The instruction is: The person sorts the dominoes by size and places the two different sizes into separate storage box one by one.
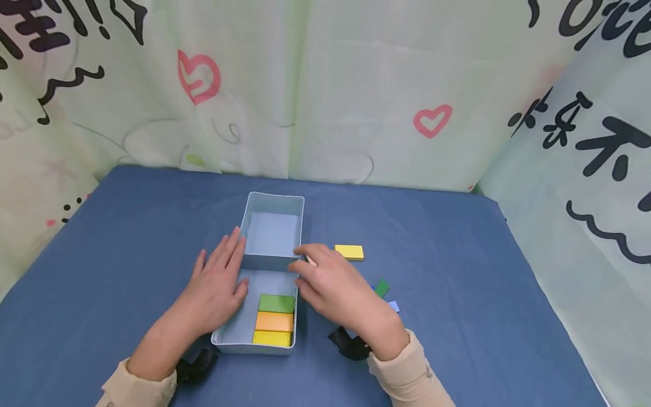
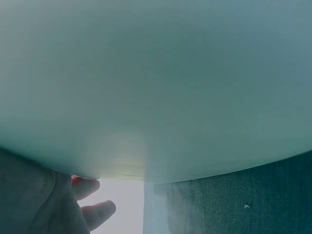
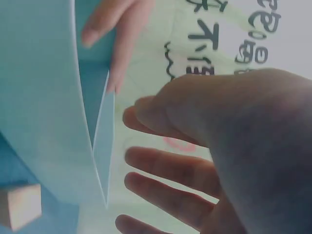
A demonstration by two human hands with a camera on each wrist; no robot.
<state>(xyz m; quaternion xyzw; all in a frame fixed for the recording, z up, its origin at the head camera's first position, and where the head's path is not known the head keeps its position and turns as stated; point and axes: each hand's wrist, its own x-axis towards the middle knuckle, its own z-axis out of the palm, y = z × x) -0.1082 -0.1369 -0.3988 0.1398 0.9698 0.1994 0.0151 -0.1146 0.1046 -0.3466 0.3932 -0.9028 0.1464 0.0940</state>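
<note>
A pale blue two-compartment box [image 1: 277,264] stands lengthwise on the table, and its walls fill much of both wrist views. In its near compartment lie a green block [image 1: 276,303], an orange block [image 1: 274,321] and a yellow block [image 1: 272,338], in a column along the right wall. My left hand [image 1: 216,291] rests along the left rim with fingers straight and thumb over the inside. At the right rim near the divider is my right hand [image 1: 330,282], fingers loosely bent. In the right wrist view its fingers [image 3: 170,165] are spread, holding nothing.
Right of the box, beyond my right hand, lies another yellow block [image 1: 349,252]. A green piece [image 1: 382,288] and a light blue piece [image 1: 394,306] show partly behind the right wrist. A printed curtain [image 1: 356,85] borders the blue-covered table [image 1: 458,282] at the back and sides.
</note>
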